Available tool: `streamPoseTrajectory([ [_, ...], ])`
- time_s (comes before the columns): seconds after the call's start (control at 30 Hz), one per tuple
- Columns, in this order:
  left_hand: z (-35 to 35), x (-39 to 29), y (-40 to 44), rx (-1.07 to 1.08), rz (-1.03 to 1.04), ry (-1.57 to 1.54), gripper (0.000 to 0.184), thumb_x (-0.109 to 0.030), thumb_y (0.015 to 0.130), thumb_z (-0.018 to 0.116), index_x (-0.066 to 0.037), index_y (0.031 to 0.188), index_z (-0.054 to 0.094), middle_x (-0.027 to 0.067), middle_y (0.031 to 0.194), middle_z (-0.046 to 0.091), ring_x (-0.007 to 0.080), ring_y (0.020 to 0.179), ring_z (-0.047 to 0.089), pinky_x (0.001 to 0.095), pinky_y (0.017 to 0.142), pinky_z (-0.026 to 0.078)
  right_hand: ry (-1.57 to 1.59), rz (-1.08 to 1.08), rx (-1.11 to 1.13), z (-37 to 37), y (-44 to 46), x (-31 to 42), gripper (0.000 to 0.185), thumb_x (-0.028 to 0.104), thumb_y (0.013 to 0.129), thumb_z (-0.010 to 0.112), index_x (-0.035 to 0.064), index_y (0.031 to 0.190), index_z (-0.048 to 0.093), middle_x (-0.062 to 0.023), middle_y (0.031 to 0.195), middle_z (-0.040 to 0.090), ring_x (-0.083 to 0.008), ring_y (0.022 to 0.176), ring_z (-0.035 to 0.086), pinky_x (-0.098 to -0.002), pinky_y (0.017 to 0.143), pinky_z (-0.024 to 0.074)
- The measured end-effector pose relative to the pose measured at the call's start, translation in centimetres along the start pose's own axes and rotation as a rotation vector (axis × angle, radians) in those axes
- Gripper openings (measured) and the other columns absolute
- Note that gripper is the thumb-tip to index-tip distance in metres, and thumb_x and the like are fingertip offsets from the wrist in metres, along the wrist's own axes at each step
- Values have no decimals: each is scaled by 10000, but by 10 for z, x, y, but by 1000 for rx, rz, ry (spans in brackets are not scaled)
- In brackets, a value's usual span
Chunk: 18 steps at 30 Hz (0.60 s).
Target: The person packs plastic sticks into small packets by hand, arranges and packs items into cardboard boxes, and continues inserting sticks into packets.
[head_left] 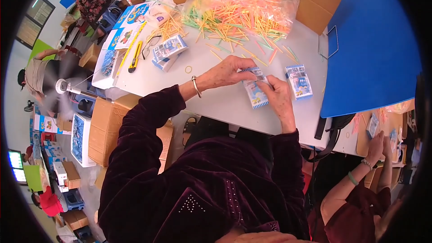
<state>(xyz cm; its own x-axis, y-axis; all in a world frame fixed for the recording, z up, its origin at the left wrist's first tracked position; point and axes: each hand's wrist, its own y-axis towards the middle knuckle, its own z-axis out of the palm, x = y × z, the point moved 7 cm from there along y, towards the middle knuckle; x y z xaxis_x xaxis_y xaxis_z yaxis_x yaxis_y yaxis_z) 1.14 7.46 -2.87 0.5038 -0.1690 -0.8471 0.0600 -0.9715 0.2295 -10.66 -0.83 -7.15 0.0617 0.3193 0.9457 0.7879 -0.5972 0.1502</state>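
My left hand point(231, 73) and my right hand point(278, 95) both grip a blue-and-white printed packet point(255, 93) above the white table point(211, 101). The left fingers pinch its top end, while my right thumb presses near its upper right side. What lies under the fingers is hidden. Just right of my right hand, a similar packet point(299, 82) rests on the table. More such packets point(169, 50) are stacked to the left, beyond my left wrist. A thin rubber band point(188, 69) lies near that wrist.
Coloured thin sticks point(243, 20) spill from a clear bag at the back. A yellow box cutter point(135, 57) and eyeglasses point(150, 47) lie left. A blue board point(373, 40) stands right. A spinning fan point(61, 86) is far left. A co-worker's hands point(377, 146) show at right.
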Motion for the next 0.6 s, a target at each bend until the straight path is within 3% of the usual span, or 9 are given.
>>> streamPoseTrajectory([
  [0.1,2,8,0,33,-52,45,158,-109,828,615,-4,946,612,54,807,607,111,702,510,260,676,432,53,-37,26,6,-2,6,192,116,762,662,-50,741,566,-40,557,465,-85,515,355,-268,464,309],
  [0.17,-2,9,0,-33,-101,13,150,-116,831,613,-4,931,616,57,771,593,99,680,492,252,652,425,179,99,-9,5,-3,-3,220,114,769,657,-53,690,538,-22,536,435,-70,518,339,-262,458,295],
  [0.4,-6,15,1,-51,-112,50,140,-125,844,603,2,899,621,43,750,585,87,666,477,250,634,419,167,68,51,10,4,-7,266,122,789,646,-47,644,500,-5,513,366,-55,518,310,-252,452,268],
  [0.47,-12,14,1,-77,-61,54,130,-136,826,596,-22,875,633,107,701,603,144,612,536,274,589,437,164,67,66,15,6,-11,280,126,796,640,-40,634,483,8,524,350,-54,525,298,-254,454,259],
  [0.6,-46,26,12,-119,56,160,175,-175,813,623,-16,886,630,99,752,623,174,695,581,287,643,456,227,14,24,22,10,-20,291,132,806,631,-31,628,469,21,536,338,-51,534,288,-250,459,250],
])
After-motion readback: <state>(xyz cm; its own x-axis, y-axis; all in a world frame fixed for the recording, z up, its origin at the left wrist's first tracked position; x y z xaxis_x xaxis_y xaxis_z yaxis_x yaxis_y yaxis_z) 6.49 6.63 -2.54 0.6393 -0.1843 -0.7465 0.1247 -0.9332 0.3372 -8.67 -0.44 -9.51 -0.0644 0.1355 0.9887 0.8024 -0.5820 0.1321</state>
